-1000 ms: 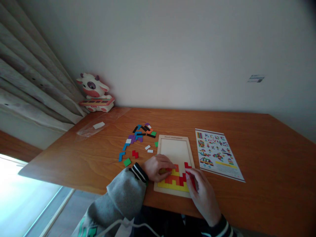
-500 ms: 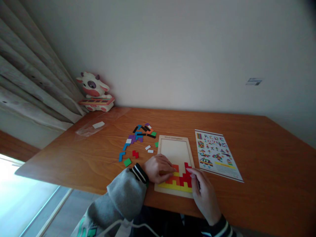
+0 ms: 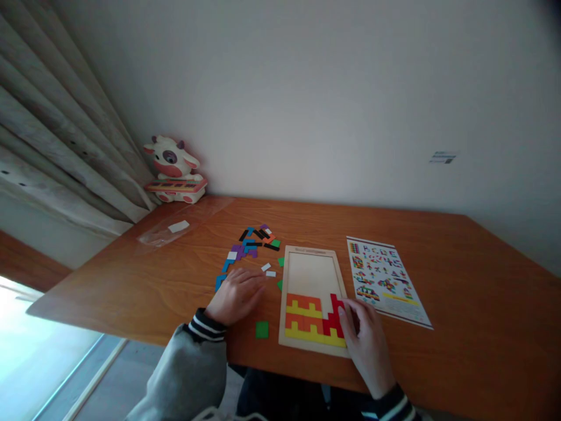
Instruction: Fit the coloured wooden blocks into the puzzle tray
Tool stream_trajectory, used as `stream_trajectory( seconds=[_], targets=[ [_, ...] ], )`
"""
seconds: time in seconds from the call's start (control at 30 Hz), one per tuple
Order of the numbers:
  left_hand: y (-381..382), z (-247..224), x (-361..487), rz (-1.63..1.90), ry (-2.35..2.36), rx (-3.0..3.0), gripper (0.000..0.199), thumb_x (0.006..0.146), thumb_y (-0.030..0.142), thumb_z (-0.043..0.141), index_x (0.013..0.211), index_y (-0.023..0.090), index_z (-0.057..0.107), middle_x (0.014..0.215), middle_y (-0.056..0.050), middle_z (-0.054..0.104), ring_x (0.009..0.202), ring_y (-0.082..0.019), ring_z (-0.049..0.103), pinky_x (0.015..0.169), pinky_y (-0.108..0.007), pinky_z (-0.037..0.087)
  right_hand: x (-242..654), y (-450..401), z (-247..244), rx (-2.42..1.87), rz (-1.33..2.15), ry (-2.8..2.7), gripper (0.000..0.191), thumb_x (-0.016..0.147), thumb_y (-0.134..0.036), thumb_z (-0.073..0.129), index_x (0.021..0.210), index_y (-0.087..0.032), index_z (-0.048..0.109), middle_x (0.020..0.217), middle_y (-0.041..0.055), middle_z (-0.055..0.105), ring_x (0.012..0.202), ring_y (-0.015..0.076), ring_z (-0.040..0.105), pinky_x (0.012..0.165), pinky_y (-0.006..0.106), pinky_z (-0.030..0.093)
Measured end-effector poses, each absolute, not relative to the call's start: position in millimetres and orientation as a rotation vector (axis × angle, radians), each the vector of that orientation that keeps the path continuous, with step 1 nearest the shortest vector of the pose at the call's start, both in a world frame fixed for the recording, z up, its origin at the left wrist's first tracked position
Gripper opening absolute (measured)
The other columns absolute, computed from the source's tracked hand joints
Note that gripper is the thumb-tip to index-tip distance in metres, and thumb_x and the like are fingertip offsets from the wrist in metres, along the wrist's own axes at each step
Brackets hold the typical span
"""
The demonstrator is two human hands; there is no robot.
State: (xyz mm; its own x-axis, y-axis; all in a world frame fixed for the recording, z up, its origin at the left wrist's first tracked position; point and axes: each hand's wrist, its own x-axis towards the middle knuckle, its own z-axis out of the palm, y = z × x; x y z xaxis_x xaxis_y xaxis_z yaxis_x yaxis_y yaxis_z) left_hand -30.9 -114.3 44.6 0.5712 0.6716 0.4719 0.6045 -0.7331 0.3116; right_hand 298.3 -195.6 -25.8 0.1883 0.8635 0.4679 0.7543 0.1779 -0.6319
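My left hand (image 3: 239, 295) lies palm down over the table among the loose puzzle pieces, fingers reaching forward and the thumb apart; whatever lies beneath it is hidden. A green square piece (image 3: 262, 330) is on the table near its wrist. The wooden puzzle board (image 3: 312, 348) has orange pieces (image 3: 302, 302), yellow pieces (image 3: 303, 312) and red pieces (image 3: 334, 321) fitted in its lower part. At the board's right rim, my right hand (image 3: 368, 339) has thumb and index finger on the upper red piece (image 3: 336, 305), bent together.
Several loose blue, purple, black, orange, green and white pieces (image 3: 252, 244) are left of the board. To its right lies a printed pattern sheet (image 3: 388, 275). A clear plastic bag (image 3: 153, 235) and a toy cow with a keyboard (image 3: 175, 169) are at the far left.
My left hand has left the board and moved left over the loose pieces, uncovering the orange and yellow rows. The red loose piece is now hidden. My right hand stays at the red pieces.
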Motion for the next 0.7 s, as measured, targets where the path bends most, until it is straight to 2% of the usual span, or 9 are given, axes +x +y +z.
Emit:
stream_trajectory(
  seconds=[0.27,0.47,0.7],
  targets=[
    [-128,21,-74,0.875,1.565,2.565,0.031,0.095,0.032,0.059,0.124,0.023,0.063,0.122,-0.009,0.069,0.111,-0.026,0.063,0.097,-0.045,0.052,302,-198,-29,-1.62,0.243,-1.53,0.037,0.096,-0.052,0.049,0.114,-0.021,0.06,0.113,0.0121,0.062,0.107,0.0299,0.059,0.096,0.053,0.048],
    [-110,24,-74,0.722,1.522,2.635,0.036,0.093,0.041,0.062,0.123,0.023,0.066,0.114,-0.01,0.073,0.107,-0.027,0.067,0.094,-0.044,0.054,302,-201,-25,-1.666,0.325,-1.446,0.043,0.093,-0.056,0.052,0.116,-0.021,0.06,0.112,0.0115,0.064,0.102,0.029,0.062,0.089,0.048,0.052],
    [-97,14,-62,0.783,1.369,2.621,0.026,0.096,0.035,0.059,0.116,0.022,0.069,0.109,-0.007,0.074,0.102,-0.021,0.07,0.092,-0.036,0.058,299,-201,-23,-1.633,0.375,-1.402,0.042,0.093,-0.054,0.053,0.118,-0.022,0.059,0.117,0.0113,0.061,0.103,0.0276,0.061,0.089,0.046,0.053]
  ],
)
